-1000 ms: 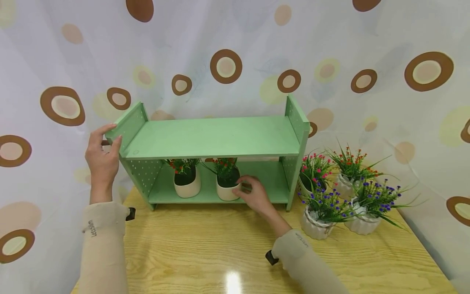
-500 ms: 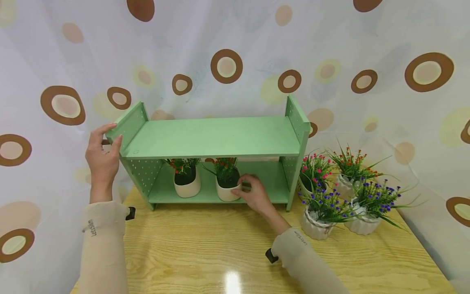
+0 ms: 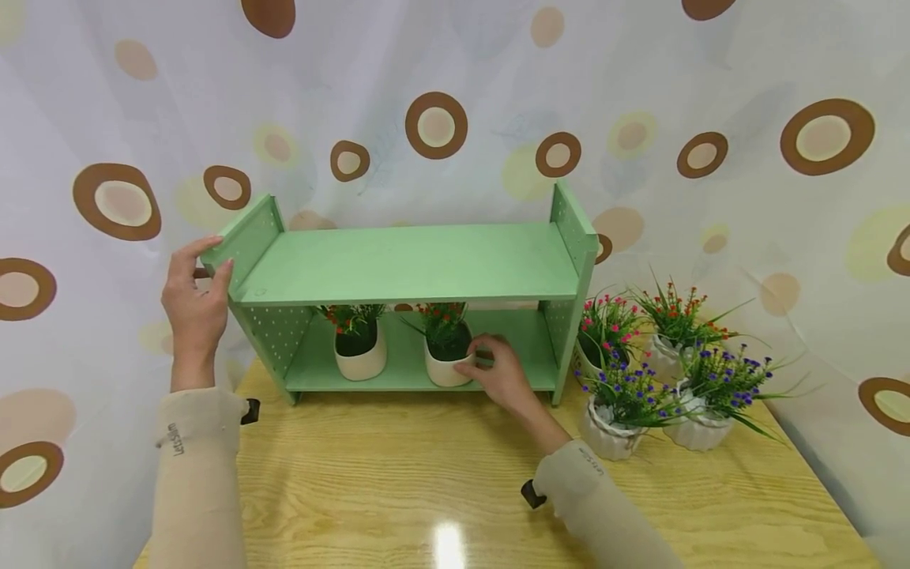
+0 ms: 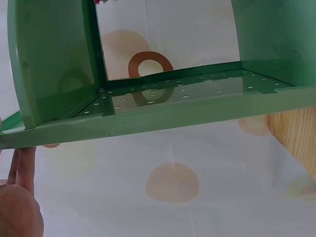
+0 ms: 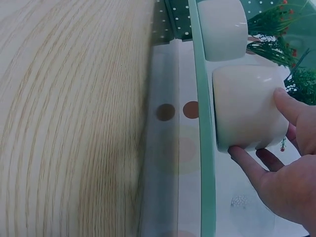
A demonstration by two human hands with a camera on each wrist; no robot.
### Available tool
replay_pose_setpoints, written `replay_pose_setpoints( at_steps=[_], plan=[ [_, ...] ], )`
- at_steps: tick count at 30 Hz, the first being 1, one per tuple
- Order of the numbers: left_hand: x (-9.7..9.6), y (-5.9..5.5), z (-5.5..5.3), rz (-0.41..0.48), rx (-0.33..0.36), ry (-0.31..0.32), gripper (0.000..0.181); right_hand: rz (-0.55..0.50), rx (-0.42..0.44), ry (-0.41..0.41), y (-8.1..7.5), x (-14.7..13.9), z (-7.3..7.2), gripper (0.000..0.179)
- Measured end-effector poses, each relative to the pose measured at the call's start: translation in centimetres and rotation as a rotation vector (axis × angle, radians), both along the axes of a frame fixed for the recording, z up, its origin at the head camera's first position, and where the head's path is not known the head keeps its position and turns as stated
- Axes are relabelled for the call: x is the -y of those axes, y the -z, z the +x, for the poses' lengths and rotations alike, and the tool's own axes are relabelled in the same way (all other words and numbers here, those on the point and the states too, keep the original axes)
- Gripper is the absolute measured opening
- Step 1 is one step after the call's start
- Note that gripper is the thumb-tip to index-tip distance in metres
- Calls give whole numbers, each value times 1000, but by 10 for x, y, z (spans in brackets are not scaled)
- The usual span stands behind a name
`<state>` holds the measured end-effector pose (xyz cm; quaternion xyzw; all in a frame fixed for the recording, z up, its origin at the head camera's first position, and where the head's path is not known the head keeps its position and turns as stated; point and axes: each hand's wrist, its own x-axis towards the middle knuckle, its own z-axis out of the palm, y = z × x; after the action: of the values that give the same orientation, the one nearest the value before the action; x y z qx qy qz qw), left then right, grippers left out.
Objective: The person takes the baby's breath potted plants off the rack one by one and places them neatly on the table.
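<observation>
A two-tier green metal shelf (image 3: 412, 261) stands on the wooden table. My left hand (image 3: 195, 304) grips the top front corner of its left side panel (image 4: 163, 118), thumb at the front edge and fingers over the outside. On the lower tier, my right hand (image 3: 503, 378) holds the right side of a cream flowerpot (image 3: 446, 371) with green leaves and small red flowers. In the right wrist view, thumb and fingers (image 5: 252, 168) are curled round this pot, which sits upright near the tier's front lip. A matching cream flowerpot (image 3: 361, 365) stands to its left, a small gap between them.
Right of the shelf, several potted plants crowd the table (image 3: 370, 474): one with pink flowers (image 3: 607, 324), one with red flowers (image 3: 675, 316), and two with purple flowers in white pots (image 3: 613, 433). A patterned curtain (image 3: 469, 71) hangs close behind.
My right hand and the cream flowerpot it holds have shifted slightly to the right along the lower tier, widening the gap to the left pot. My left hand keeps its grip on the shelf.
</observation>
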<state>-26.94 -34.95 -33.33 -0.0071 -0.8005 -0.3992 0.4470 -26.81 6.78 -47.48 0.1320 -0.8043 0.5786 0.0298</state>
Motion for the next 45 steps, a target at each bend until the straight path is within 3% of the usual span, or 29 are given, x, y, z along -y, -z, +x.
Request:
replay_pose_setpoints(
  at_steps=[45],
  plan=[
    [1, 1, 0, 2, -3, 0, 36, 30, -74, 12, -10, -44, 60, 26]
  ],
)
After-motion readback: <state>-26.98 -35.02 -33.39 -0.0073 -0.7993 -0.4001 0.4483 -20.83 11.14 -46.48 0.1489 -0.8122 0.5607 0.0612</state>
